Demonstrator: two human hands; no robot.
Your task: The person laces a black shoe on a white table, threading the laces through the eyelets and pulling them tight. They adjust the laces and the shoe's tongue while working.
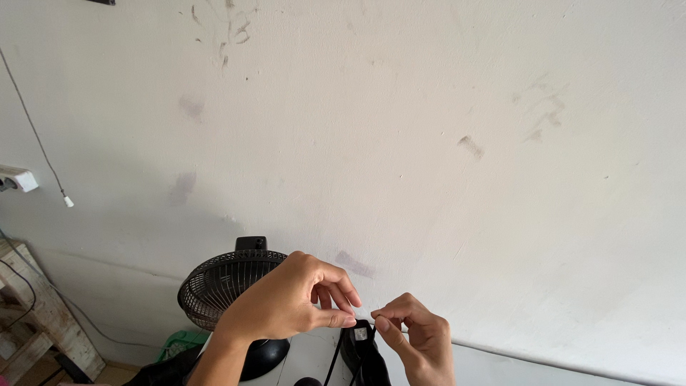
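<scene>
My left hand (286,300) and my right hand (418,339) meet at the bottom middle of the head view. Their fingertips pinch a small white piece (363,314) between them, just above a black shoe (364,354) with black laces hanging down. The left thumb and forefinger close on the piece from the left, and the right thumb and forefinger close on it from the right. What exactly the white piece is cannot be made out.
A black table fan (225,286) with a wire cage stands behind my left hand. The scuffed white wall (400,143) fills most of the view. A white wall socket (18,179) with a thin cord hangs at the left, above wooden pallet boards (32,314).
</scene>
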